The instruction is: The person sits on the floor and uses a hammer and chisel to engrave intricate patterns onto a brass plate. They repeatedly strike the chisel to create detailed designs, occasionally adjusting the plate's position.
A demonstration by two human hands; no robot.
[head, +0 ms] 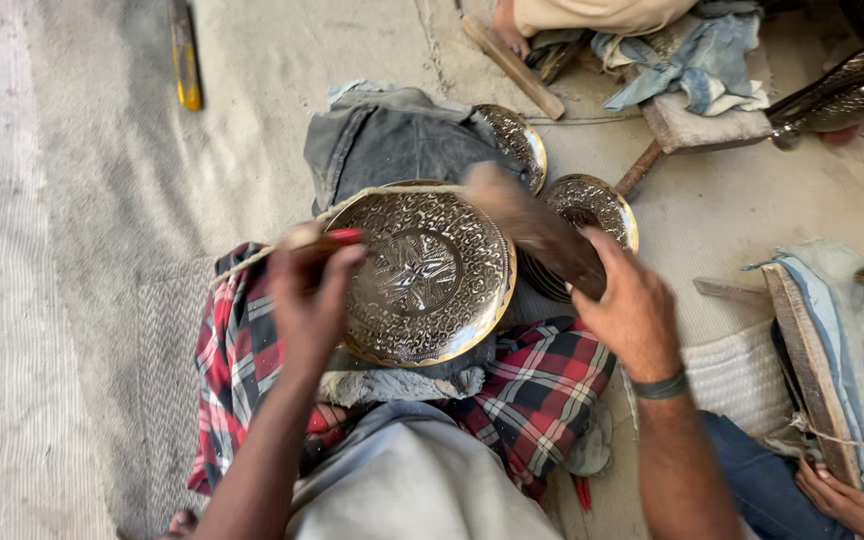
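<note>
An engraved round metal plate (422,275) with a brass rim lies on my lap, over a red checked cloth (537,385). My left hand (310,295) sits at the plate's left edge, closed on a small red-tipped tool (330,238). My right hand (630,310) grips a dark wooden mallet (537,230), blurred, its head above the plate's upper right rim.
Two more engraved plates (517,140) (592,205) lie behind, beside grey jeans cloth (392,135). Another person's foot (507,25) and wooden sticks are at the top. A wooden board (812,370) and another person's hand (847,500) are at the right.
</note>
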